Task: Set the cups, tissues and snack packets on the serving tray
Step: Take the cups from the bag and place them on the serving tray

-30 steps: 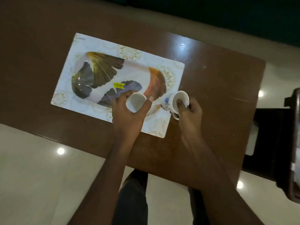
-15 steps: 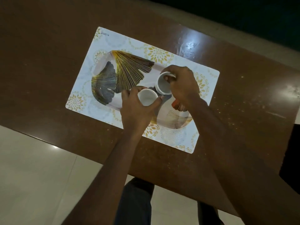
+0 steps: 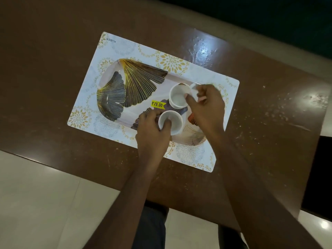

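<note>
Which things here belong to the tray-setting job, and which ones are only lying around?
Job: serving tray; far cup, gripped by right hand; near cup, gripped by left hand.
Lying about: placemat, price sticker, table.

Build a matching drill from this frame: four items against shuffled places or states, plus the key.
Column A
1. left hand
2. right hand
3. price sticker
4. placemat

Column B
a. lies under the tray
b. holds the farther cup
c. yellow, stuck on the tray
d. grips the nearer cup

Pairs: 1-d, 2-b, 3-c, 4-a
</note>
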